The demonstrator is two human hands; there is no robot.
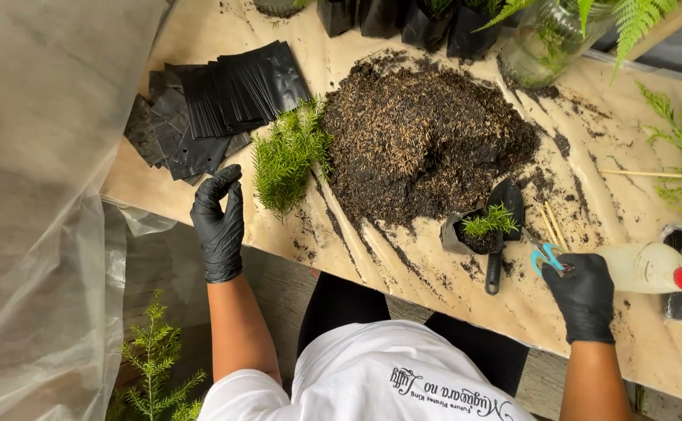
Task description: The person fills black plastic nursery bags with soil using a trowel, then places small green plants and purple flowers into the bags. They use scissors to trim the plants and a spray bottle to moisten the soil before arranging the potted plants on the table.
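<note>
Left hand [217, 222] raised, fingers pinched; right hand [584, 294] grips scissors [544, 256].

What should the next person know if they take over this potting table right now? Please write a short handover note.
Left hand: gloved, empty, fingers curled, beside the heap of green cuttings and the stack of black bags.
Right hand: gloved, its grip on the blue-handled scissors, next to a lying spray bottle.
Done: one small black bag is filled, with a cutting in it, beside the black trowel.
Left: many flat bags unfilled; large soil pile and the cuttings still on the table.
</note>
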